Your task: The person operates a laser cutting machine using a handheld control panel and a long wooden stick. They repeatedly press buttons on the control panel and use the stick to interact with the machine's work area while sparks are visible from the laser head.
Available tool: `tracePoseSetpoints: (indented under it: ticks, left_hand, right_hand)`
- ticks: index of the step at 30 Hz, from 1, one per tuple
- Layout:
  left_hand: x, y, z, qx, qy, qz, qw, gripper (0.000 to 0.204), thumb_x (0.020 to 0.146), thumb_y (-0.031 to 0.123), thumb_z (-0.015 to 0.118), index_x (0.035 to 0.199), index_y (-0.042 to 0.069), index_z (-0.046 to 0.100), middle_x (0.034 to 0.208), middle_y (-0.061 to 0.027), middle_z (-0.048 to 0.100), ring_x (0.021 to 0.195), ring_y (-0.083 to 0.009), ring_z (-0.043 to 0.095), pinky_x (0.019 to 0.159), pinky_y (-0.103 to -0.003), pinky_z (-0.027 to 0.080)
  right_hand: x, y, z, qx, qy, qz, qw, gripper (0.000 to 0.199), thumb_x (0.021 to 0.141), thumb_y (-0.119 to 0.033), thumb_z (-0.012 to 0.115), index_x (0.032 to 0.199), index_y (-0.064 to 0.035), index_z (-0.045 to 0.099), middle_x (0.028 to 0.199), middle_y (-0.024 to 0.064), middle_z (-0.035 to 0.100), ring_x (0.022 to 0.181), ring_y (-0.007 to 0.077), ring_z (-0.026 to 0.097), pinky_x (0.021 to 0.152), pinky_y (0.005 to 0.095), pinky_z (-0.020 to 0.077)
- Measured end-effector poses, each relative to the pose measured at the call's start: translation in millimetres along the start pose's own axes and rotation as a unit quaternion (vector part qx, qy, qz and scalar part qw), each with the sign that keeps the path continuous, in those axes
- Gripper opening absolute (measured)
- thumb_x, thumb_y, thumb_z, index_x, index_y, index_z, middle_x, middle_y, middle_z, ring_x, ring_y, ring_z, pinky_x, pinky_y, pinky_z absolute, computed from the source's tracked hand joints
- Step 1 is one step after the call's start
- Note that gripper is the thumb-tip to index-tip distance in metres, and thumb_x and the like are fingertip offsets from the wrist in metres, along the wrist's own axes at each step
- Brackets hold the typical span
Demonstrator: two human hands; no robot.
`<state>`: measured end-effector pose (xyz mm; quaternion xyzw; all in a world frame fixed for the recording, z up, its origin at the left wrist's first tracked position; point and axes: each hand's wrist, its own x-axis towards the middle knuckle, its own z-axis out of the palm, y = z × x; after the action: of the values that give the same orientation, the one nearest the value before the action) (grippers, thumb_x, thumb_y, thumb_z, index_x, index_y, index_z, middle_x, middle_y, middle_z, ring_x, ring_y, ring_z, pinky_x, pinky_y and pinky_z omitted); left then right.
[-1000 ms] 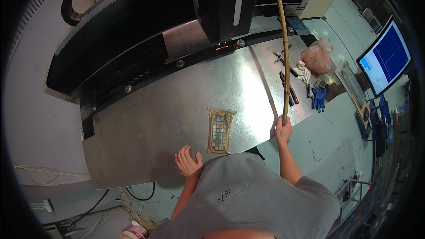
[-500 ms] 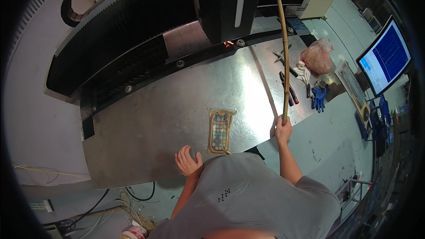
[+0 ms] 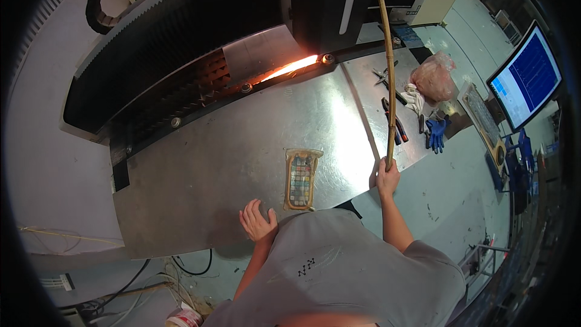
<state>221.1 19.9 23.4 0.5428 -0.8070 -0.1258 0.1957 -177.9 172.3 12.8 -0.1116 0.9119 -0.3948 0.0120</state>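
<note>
Your right hand is closed in a fist around the lower end of a long wooden stick, which rises from your grip and reaches up toward the dark machine head at the top of the view. The hand sits at the near right corner of the large metal sheet, just where the sheet's edge meets the pale counter.

Your left hand lies open, fingers spread, flat on the near edge of the same sheet, holding nothing. Just to its right, near but apart from it, a handheld keypad in a clear plastic sleeve rests on the sheet, between your two hands.

At the far edge of the sheet, an orange glow burns under the machine, beside the black bellows cover.

To the right of the stick, on the narrower metal strip, lie pliers with red handles, a pair of blue gloves, a white cloth and a pinkish plastic bag. Farther right a monitor with a blue screen stands tilted, well apart from your hands.
</note>
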Motion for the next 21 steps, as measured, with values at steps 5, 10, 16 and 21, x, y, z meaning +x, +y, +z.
tracePoseSetpoints:
  ticks: [5, 10, 16, 21]
  left_hand:
    - [-0.5, -0.2, 0.2, -0.002, 0.001, -0.001, 1.0, 0.053, 0.09, 0.029, 0.072, 0.137, 0.009, 0.057, 0.141, -0.0086, 0.059, 0.138, -0.0289, 0.051, 0.126, -0.055, 0.025]
    - [-0.8, -0.3, 0.4, -0.002, 0.006, 0.002, 1.0, 0.053, 0.089, 0.029, 0.072, 0.136, 0.01, 0.058, 0.14, -0.0083, 0.059, 0.138, -0.0289, 0.052, 0.126, -0.055, 0.026]
    - [-0.8, 0.4, -0.3, -0.004, 0.01, 0.003, 1.0, 0.052, 0.089, 0.029, 0.072, 0.136, 0.01, 0.058, 0.14, -0.0084, 0.059, 0.138, -0.0287, 0.052, 0.125, -0.055, 0.026]
    - [-0.2, 1.9, -2.2, -0.006, 0.007, 0.001, 1.0, 0.052, 0.09, 0.029, 0.072, 0.136, 0.01, 0.059, 0.141, -0.0083, 0.059, 0.138, -0.0287, 0.052, 0.126, -0.055, 0.026]
  right_hand:
    - [-0.8, -1.2, 0.2, -0.001, 0.01, -0.006, 1.0, 0.03, 0.099, -0.035, 0.067, 0.108, -0.0063, 0.072, 0.085, 0.0207, 0.073, 0.081, 0.0415, 0.072, 0.075, 0.0502, 0.0541]
    - [-1.4, -2.0, -0.3, -0.001, 0.013, -0.012, 1.0, 0.03, 0.098, -0.034, 0.067, 0.107, -0.0061, 0.072, 0.086, 0.0211, 0.073, 0.082, 0.0421, 0.072, 0.076, 0.0508, 0.0542]
    - [-1.5, 0.5, 0.4, -0.001, 0.018, -0.02, 1.0, 0.029, 0.099, -0.034, 0.067, 0.108, -0.0061, 0.073, 0.084, 0.0203, 0.073, 0.078, 0.0393, 0.072, 0.074, 0.0487, 0.0546]
    - [-1.4, 0.6, 2.0, -0.001, 0.029, -0.031, 0.999, 0.029, 0.101, -0.033, 0.067, 0.11, -0.0065, 0.073, 0.078, 0.018, 0.071, 0.072, 0.0338, 0.072, 0.07, 0.0449, 0.0544]
